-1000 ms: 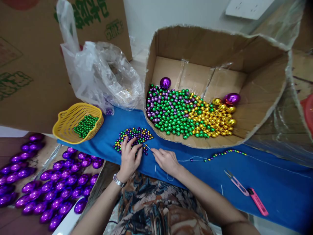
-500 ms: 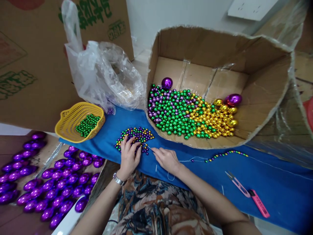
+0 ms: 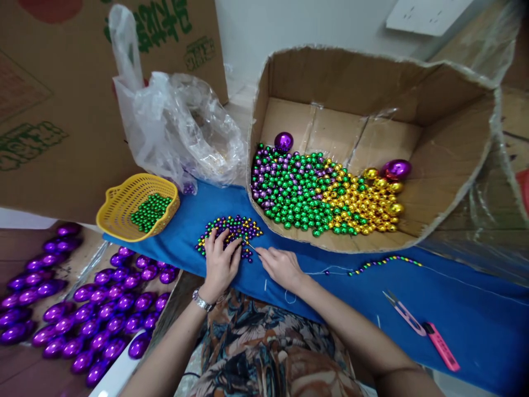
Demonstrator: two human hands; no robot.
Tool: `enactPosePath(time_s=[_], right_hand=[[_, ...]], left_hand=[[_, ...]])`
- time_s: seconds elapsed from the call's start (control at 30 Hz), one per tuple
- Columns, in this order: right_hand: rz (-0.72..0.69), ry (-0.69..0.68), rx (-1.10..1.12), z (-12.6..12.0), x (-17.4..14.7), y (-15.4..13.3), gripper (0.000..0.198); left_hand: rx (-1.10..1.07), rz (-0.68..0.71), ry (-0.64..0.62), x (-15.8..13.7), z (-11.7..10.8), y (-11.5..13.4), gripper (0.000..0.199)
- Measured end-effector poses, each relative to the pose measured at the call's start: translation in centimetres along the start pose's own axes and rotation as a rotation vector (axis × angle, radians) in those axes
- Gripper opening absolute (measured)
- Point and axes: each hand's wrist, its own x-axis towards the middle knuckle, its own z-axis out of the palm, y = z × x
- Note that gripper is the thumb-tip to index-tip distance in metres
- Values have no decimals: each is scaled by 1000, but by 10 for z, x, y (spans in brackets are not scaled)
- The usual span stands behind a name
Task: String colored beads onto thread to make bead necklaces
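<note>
My left hand (image 3: 220, 259), with a watch (image 3: 202, 301) on the wrist, rests its spread, curved fingers on a pile of small purple, green and gold beads (image 3: 235, 225). Just right of it, my right hand (image 3: 281, 267) is closed in a pinch on a thin needle (image 3: 250, 246). The needle's tip reaches into the pile's right side, near my left fingertips. White thread (image 3: 291, 298) loops below my right hand and also runs off to the right. Along that line lies a strung row of beads (image 3: 380, 263), with one purple bead (image 3: 327, 272) apart from it.
Behind the blue cloth (image 3: 330, 325) stands a cut-down cardboard box (image 3: 450, 160) of larger beads. A yellow basket (image 3: 108, 216) with green beads sits left, near a plastic bag (image 3: 152, 116). Thread snips (image 3: 407, 315) and a pink cutter (image 3: 442, 347) lie right. Purple ornaments (image 3: 99, 314) cover the lower left.
The whole view has shifted slightly. Both hands stay at the bead pile, with the needle still in my right hand; little else differs.
</note>
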Motion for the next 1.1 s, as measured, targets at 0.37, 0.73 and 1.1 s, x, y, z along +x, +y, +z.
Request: enactPosePath(time_s=[0.37,0.73,1.1], right_hand=[[-15,6,-10,0,1,1,35],[-30,24,-3,2,-1,4,35],[-36,9,-22,2,9,-2,35]], left_hand=[[18,7,-4,-1,0,-3,22],[23,12,14,-1,1,-4,21],[-6,21,-13,-1,0,-2,23]])
